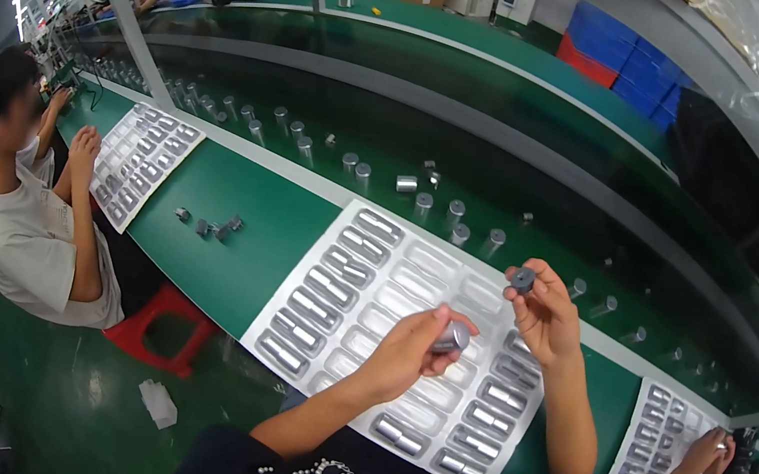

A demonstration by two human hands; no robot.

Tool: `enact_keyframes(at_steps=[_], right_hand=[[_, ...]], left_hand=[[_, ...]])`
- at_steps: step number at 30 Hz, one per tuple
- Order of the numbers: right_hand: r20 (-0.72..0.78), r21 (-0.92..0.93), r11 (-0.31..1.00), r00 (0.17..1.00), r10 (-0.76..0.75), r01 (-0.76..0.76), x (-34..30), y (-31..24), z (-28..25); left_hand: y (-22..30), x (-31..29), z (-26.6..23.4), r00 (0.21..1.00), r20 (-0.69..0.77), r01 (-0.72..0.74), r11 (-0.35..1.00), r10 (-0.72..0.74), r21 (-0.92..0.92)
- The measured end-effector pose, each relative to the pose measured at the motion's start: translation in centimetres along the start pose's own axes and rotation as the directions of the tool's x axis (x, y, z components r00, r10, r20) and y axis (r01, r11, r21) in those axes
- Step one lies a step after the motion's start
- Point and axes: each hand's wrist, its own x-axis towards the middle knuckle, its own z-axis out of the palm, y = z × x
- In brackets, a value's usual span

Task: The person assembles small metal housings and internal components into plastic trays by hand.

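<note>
Close by, the white tray (359, 340) looks about half stocked, I'd say: its outer columns hold silver cylinders (281, 354) in the pockets I can see, while the two middle columns are mostly bare, save one filled pocket at the near edge. Over those bare pockets the left hand (402, 351) curls its fingers around another cylinder (451, 337), not yet set down. A little farther off, the right hand (550, 318) pinches a dark round cap (522, 281) between its fingertips, apart from that cylinder. Off to the left, some loose dark pieces (220, 229) lie on the green worktop (254, 200). Beyond the tray stands a scattered line of cylinders (423, 204), so plenty seems left. Farther left, a neighbour's tray (117, 152) is only partly filled too.
</note>
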Motion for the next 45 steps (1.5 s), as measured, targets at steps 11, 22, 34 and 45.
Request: enact_keyframes(at_steps=[11,22,34,45], right_hand=[[0.251,-0.513,0.789,0.938,-0.240,0.339,-3.7,1.6,5.4],[0.368,-0.800,0.326,0.840,-0.398,0.504,-4.5,4.2,6.8],[0.562,-0.821,-0.161,0.724,-0.399,0.548,-4.3,4.2,6.6],[0.657,-0.753,-0.352,0.670,-0.345,0.556,-3.6,5.3,7.2]], left_hand=[[-1.5,0.0,1.6,0.977,-0.155,-0.169,0.975,0.146,-0.143],[-2.8,-0.6,1.9,0.896,-0.195,-0.403,0.915,0.398,0.012],[-1.8,-0.5,1.3,0.926,-0.086,-0.345,0.917,0.368,0.202],[-2.1,0.1,-0.1,0.857,-0.156,-0.349,0.776,0.492,0.526]])
